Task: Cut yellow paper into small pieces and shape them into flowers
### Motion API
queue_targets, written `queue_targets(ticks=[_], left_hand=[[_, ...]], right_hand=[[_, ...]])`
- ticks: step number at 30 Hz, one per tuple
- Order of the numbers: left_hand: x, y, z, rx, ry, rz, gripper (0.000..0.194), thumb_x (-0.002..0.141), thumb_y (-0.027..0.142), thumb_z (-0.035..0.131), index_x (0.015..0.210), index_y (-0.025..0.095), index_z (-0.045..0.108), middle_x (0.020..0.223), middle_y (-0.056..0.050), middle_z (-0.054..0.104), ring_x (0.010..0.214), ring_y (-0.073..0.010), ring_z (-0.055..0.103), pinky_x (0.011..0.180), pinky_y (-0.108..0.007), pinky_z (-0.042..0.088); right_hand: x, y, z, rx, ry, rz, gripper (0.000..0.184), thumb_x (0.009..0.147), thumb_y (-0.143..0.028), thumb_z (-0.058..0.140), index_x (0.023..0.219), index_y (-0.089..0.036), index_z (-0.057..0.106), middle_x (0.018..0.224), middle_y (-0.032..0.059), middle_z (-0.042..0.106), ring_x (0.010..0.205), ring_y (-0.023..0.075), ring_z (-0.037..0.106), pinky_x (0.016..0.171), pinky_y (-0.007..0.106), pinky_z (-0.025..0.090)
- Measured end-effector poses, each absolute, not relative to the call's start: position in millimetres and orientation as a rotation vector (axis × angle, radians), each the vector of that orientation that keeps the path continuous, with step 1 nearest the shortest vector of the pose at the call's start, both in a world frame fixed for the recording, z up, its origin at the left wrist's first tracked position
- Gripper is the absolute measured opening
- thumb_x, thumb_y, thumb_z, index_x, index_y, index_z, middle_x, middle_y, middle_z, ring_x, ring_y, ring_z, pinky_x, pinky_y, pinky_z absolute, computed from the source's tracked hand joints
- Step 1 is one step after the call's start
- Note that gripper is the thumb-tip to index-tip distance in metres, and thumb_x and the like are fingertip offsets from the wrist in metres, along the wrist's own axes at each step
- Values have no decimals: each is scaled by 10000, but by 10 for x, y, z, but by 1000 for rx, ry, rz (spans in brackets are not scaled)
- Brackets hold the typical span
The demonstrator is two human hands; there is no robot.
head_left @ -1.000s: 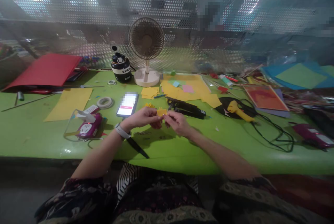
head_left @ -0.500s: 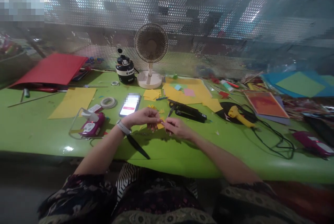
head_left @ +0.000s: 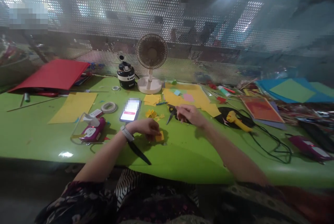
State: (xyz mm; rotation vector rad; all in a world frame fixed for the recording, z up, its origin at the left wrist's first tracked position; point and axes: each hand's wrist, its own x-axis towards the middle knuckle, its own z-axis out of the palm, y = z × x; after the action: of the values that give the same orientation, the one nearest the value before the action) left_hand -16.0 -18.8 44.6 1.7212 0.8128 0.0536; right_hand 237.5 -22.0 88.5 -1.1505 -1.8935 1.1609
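Note:
My left hand (head_left: 148, 128) is low over the table, its fingers closed on a small yellow paper piece (head_left: 160, 136). My right hand (head_left: 191, 115) is farther forward and to the right, with fingers bent downward and somewhat apart. Its fingertips are beside the handles of dark scissors (head_left: 171, 115), which lie with their blades toward me. I see no firm grip on them. Under that hand, a black stapler (head_left: 188, 122) is mostly hidden. Between the hands and the fan lie a folded yellow paper shape (head_left: 151, 113) and yellow scraps (head_left: 161, 116).
A lit phone (head_left: 130, 109), a tape roll (head_left: 109, 107) and a purple power strip (head_left: 93, 130) are on the left. A fan (head_left: 152, 51) and a black bottle (head_left: 126, 77) stand behind. On the right, a yellow glue gun (head_left: 238, 121) trails a cord (head_left: 276, 147).
My hands have parted. The right hand moved forward and right, from the yellow paper to the scissors. The left hand, still with the paper piece, has lowered toward the table.

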Motion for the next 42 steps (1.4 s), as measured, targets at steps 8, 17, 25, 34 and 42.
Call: queue_targets(ticks=[8,17,25,34,42], left_hand=[[-40,-233,342,2048,1024,179,265,779,431,675,746,183,586,500,16,612,403,-122,528,453,-243,332],[-24,-278,355,2037,1057,158,197,806,367,623,887,190,592,508,23,610,378,-130,510,440,-254,324],[-5,-280,450,2142,1051,316,259,855,353,613,1023,156,606,521,35,589,439,-127,519,498,-251,330],[-99,-159,417,1919,1103,613,261,874,430,600,878,169,605,537,8,635,439,-129,600,459,-220,436],[-174,-78,467,1646,1105,954,341,808,471,678,850,141,607,524,7,621,414,-95,565,419,-183,417]], right_hand=[[2717,706,1067,-1752,-2055,574,233,953,-319,557,806,-146,613,831,99,728,656,125,664,614,230,493],[2686,1343,600,-1924,-2346,501,212,757,-305,775,888,-150,717,980,80,754,857,187,664,692,223,448],[2583,1499,436,-1958,-2464,510,219,677,-327,815,745,-163,686,741,23,698,659,145,578,582,232,392],[2606,1455,425,-1960,-2432,417,267,880,-382,644,752,-154,696,779,58,727,725,158,625,636,219,393],[2566,1268,619,-1954,-2289,173,280,954,-295,498,983,-137,728,1074,157,715,993,267,633,748,283,408]])
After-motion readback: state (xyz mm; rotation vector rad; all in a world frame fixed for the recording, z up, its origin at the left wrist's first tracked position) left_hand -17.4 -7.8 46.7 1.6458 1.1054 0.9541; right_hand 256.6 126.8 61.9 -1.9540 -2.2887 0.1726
